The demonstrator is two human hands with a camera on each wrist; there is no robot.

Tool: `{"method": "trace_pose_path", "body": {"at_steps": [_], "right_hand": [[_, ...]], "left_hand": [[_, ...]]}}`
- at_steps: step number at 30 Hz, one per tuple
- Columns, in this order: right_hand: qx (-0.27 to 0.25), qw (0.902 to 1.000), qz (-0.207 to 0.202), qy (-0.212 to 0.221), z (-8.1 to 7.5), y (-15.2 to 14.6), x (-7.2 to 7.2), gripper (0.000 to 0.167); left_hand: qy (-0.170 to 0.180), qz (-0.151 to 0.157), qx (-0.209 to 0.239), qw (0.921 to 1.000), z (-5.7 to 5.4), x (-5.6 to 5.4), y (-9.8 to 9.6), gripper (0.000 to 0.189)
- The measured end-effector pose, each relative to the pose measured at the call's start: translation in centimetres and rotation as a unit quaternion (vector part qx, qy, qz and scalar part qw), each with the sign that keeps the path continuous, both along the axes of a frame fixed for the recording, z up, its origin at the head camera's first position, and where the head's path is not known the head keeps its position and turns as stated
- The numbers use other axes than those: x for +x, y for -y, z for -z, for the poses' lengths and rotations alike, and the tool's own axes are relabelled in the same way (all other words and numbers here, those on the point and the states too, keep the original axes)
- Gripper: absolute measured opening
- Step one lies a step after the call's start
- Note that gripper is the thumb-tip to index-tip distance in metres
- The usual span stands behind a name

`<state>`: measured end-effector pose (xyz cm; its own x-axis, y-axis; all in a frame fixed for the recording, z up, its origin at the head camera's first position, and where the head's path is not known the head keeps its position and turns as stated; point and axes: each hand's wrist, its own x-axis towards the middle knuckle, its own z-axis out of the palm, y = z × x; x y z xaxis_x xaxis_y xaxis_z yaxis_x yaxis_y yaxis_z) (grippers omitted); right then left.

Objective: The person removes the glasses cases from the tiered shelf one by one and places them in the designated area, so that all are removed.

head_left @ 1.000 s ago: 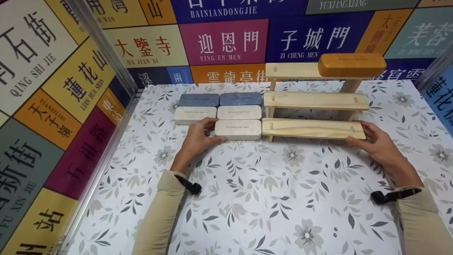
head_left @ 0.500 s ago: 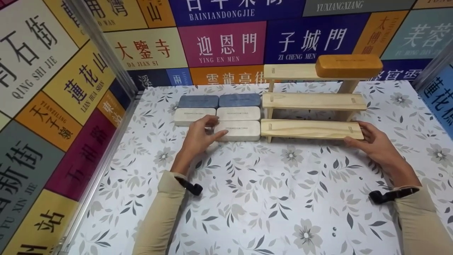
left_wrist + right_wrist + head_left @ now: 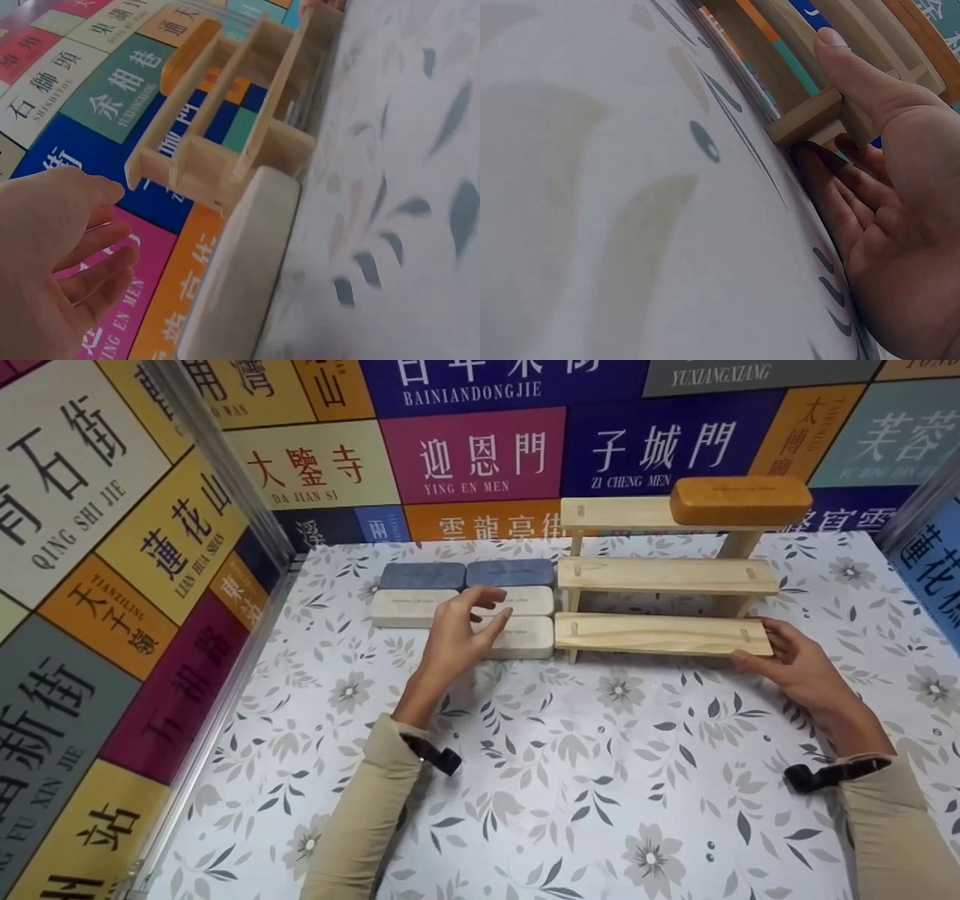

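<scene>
A three-step wooden display rack (image 3: 660, 631) stands at the back right of the table. My right hand (image 3: 814, 679) holds the right end of its lowest step; in the right wrist view the thumb (image 3: 844, 56) lies along the wood and the other fingers reach below it. Left of that step lies a white rounded box (image 3: 525, 639) with small print, its end against the rack. Over this box hovers my left hand (image 3: 456, 636), fingers bent and apart with nothing between them. In the left wrist view it is away from the box (image 3: 244, 262).
Two more white boxes (image 3: 411, 607) lie behind the front one, with two blue-grey boxes (image 3: 424, 576) behind those. An orange-brown box (image 3: 741, 501) rests on the rack's top step. Lettered panels (image 3: 480, 450) stand behind the flower-patterned tabletop (image 3: 525, 780).
My left hand has let go of the front white box's left end and moved up and right over it. The right hand keeps its hold on the rack. The boxes stay in place.
</scene>
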<state>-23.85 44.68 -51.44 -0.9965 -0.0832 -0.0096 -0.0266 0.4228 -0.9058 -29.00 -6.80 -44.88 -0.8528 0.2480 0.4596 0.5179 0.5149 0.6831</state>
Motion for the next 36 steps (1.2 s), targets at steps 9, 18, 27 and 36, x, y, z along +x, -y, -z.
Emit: {"method": "trace_pose_path", "body": {"at_steps": [9, 18, 27, 36], "right_hand": [[-0.012, 0.9998, -0.005, -0.015, 0.1, 0.1, 0.0, 0.074], [-0.005, 0.9997, 0.001, -0.024, 0.2, -0.3, 0.0, 0.075], [-0.013, 0.9999, 0.011, 0.0, 0.0, -0.2, 0.0, 0.077], [-0.066, 0.9978, -0.01, -0.008, 0.2, 0.1, 0.0, 0.073]], "left_hand": [[-0.022, 0.022, 0.017, 0.9994, -1.3, -1.0, -4.0, 0.024], [-0.025, 0.036, 0.043, 0.9981, -2.4, -1.9, -8.8, 0.028], [-0.053, 0.006, 0.011, 0.9985, -4.0, -3.5, -12.5, 0.032], [-0.075, -0.03, -0.079, 0.9936, -4.4, -5.2, -14.4, 0.042]]}}
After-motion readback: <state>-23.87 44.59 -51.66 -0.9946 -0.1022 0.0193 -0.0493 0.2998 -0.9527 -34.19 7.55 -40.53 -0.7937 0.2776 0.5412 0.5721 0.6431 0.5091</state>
